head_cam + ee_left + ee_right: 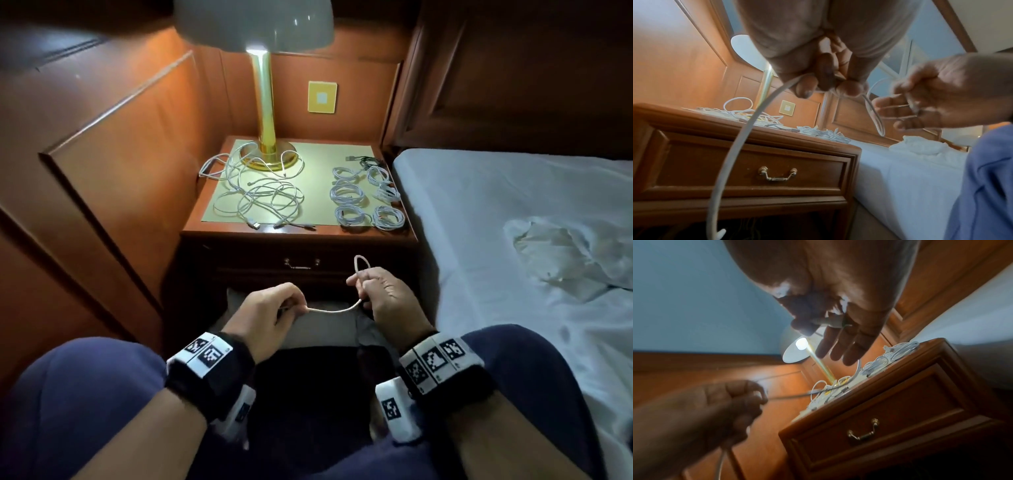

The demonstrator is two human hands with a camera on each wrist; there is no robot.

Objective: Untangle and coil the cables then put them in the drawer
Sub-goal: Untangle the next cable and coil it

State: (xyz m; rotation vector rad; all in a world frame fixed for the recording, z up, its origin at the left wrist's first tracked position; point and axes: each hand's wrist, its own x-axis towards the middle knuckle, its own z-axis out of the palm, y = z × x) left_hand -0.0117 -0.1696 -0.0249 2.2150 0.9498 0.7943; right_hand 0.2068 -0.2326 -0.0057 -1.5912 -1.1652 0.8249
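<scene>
A white cable (334, 310) runs between my two hands in front of the nightstand. My left hand (274, 308) pinches it with curled fingers, and its long tail (740, 142) hangs down past the drawer. My right hand (380, 291) pinches a small loop (360, 263) that stands up above it, with the other fingers (838, 347) stretched out. A tangle of white cables (260, 192) lies on the left of the nightstand top. Several coiled white cables (366, 198) lie in rows on the right. The drawer (301, 265) with its brass handle (778, 174) is closed.
A brass lamp (265, 102), lit, stands at the back of the nightstand (394, 233). Wooden wall panels (102, 154) close in on the left. The bed (513, 240) with white sheets lies along the right. My knees in blue trousers (85, 394) frame the hands.
</scene>
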